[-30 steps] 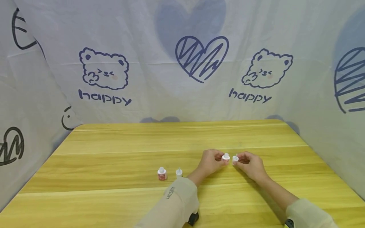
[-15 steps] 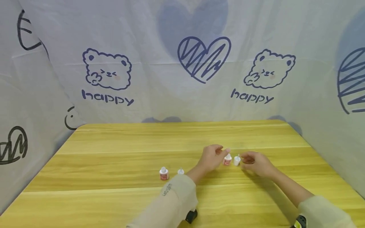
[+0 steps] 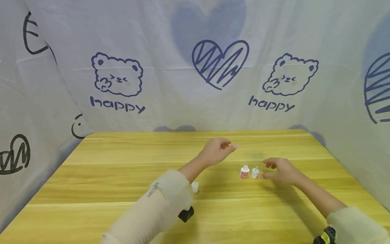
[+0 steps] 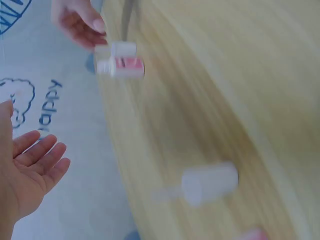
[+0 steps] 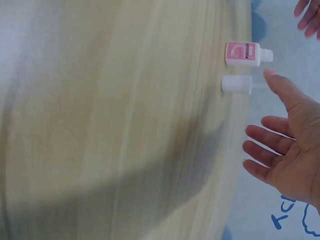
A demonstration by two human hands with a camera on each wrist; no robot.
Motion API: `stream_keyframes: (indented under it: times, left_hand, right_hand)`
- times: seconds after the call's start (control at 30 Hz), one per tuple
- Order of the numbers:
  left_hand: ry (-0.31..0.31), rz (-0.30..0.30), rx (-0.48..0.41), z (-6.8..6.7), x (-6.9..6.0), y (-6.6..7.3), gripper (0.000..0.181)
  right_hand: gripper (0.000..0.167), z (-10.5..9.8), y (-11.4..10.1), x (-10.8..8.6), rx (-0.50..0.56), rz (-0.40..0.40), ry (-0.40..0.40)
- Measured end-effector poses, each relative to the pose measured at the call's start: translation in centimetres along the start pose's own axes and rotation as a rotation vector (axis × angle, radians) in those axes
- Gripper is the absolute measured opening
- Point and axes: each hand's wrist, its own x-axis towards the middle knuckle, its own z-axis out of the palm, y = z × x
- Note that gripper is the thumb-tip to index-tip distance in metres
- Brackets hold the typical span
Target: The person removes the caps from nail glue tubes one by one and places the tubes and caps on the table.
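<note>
A small white bottle (image 3: 244, 172) with a pink label and uncapped nozzle stands upright on the table. Just right of it is a white cap (image 3: 255, 173) with a thin stem pointing up. My right hand (image 3: 281, 171) hovers beside that cap, its loose fingers holding nothing. Up and left of the bottle, my left hand (image 3: 217, 151) hangs in the air, its palm bare in the left wrist view. Another stemmed white cap (image 3: 195, 187) stands by my left sleeve. The sleeve hides a second bottle in the head view; a blurred pink bit (image 4: 255, 235) shows at the left wrist view's bottom edge.
The wooden table (image 3: 122, 152) reaches back to a pale curtain (image 3: 170, 112) printed with hearts, bears and the word "happy". The curtain also encloses both sides. Black wrist devices (image 3: 186, 214) sit near both sleeve cuffs.
Both hands have let go: the left of the bottle, moving up and left, the right of the cap, drawing back right. My left sleeve now covers the second bottle.
</note>
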Motion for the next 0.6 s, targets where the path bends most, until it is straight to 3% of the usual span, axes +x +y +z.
stream_keyframes:
  times: [0.23, 0.4, 0.6]
  left_hand:
    - [0.033, -0.018, 0.023, -3.4, -1.5, -1.5, 0.051]
    - [0.077, 0.002, 0.003, -4.7, -2.4, -2.5, 0.051]
    - [0.174, 0.069, 0.063, -5.8, -4.4, -4.3, 0.050]
  right_hand:
    - [0.062, -0.6, -0.1, 0.2, -0.034, -0.015, 0.128]
    - [0.066, -0.9, 0.3, 0.3, -0.057, -0.052, 0.224]
    - [0.076, -0.6, 0.4, 0.2, -0.132, -0.046, 0.307]
